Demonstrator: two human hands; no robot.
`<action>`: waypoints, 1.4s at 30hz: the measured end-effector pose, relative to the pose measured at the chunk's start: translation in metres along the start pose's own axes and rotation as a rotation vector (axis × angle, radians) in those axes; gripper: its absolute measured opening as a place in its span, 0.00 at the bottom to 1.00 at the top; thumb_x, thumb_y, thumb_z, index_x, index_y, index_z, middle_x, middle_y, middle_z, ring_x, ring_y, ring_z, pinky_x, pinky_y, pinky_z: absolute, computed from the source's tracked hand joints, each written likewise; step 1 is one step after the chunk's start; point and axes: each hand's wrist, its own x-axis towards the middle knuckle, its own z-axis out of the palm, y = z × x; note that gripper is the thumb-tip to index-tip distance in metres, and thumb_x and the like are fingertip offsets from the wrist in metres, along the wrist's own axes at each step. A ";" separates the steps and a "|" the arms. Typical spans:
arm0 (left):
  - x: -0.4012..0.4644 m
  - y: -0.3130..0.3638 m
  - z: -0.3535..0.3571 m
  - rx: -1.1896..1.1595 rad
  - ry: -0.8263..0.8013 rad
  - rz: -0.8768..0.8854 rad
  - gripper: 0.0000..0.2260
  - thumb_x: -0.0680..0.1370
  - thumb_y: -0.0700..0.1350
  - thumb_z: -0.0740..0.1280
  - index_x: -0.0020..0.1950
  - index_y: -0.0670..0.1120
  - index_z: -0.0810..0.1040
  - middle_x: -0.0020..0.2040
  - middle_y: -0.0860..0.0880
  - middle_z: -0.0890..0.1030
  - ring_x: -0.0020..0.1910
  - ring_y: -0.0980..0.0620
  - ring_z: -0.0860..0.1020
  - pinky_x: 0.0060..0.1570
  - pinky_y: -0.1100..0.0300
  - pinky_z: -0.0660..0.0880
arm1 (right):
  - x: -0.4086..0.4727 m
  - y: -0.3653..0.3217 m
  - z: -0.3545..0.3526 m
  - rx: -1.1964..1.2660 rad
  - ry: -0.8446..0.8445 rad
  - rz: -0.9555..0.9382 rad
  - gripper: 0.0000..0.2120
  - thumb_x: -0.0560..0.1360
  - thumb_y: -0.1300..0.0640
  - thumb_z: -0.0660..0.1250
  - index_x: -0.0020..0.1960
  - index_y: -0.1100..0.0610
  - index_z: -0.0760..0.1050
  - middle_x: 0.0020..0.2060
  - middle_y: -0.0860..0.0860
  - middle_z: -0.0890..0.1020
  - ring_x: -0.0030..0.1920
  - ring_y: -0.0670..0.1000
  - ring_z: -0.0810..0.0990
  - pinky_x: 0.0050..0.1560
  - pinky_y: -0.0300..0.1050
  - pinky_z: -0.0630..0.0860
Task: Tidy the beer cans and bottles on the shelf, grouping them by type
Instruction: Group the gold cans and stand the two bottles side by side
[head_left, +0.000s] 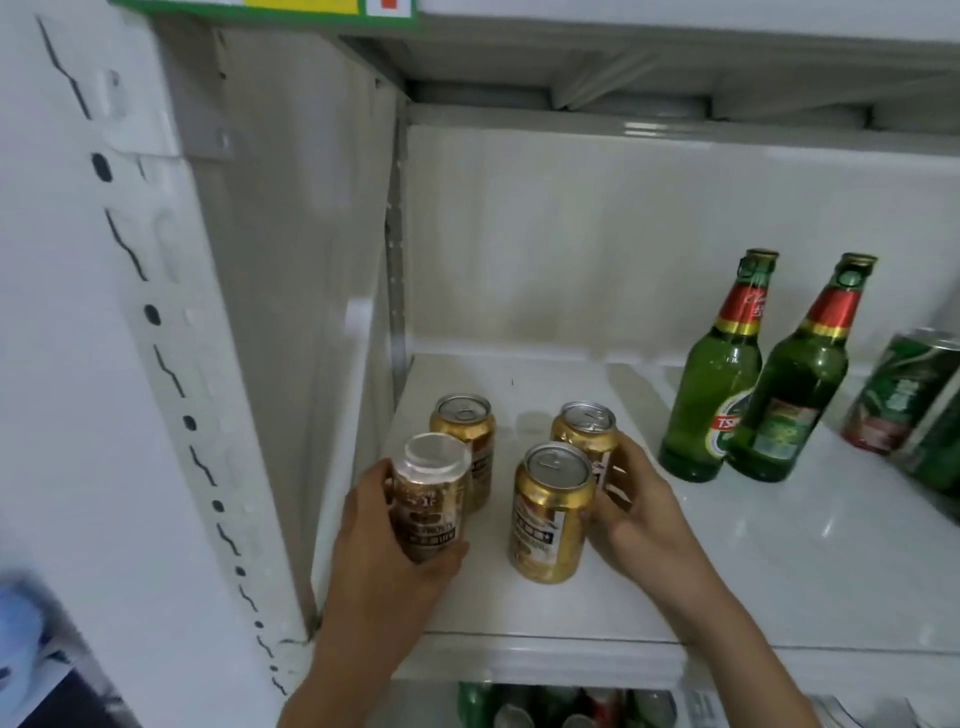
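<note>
Several gold beer cans stand at the left end of the white shelf. My left hand grips the front-left gold can, which looks blurred. Behind it stands a second gold can. My right hand curls round the front-right gold can from its right side, with fingers also touching the back-right gold can. Two green glass bottles with red and gold neck labels stand upright to the right. A green can sits at the far right edge.
A white slotted upright and grey side panel close the shelf's left end. The back wall is white. More green cans or bottles show on the shelf below. The upper shelf hangs overhead.
</note>
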 end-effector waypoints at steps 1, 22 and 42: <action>-0.002 0.001 -0.002 0.019 0.008 0.015 0.40 0.65 0.45 0.83 0.71 0.57 0.68 0.63 0.54 0.75 0.58 0.53 0.80 0.58 0.55 0.79 | 0.001 0.002 0.001 -0.005 -0.001 -0.008 0.26 0.80 0.62 0.70 0.74 0.45 0.70 0.62 0.40 0.83 0.63 0.42 0.81 0.67 0.52 0.78; 0.002 0.021 -0.001 -0.147 -0.043 0.083 0.37 0.70 0.47 0.81 0.73 0.67 0.68 0.61 0.68 0.80 0.61 0.63 0.79 0.64 0.58 0.77 | -0.003 0.012 0.000 0.023 -0.097 -0.081 0.24 0.84 0.58 0.64 0.76 0.40 0.67 0.65 0.40 0.82 0.65 0.43 0.80 0.68 0.53 0.77; 0.045 0.029 0.028 -0.719 -0.128 -0.270 0.23 0.84 0.64 0.49 0.73 0.61 0.74 0.60 0.56 0.86 0.58 0.55 0.84 0.63 0.51 0.77 | 0.004 -0.002 0.061 0.568 0.107 0.096 0.42 0.68 0.20 0.61 0.78 0.36 0.63 0.76 0.46 0.73 0.76 0.52 0.71 0.77 0.63 0.65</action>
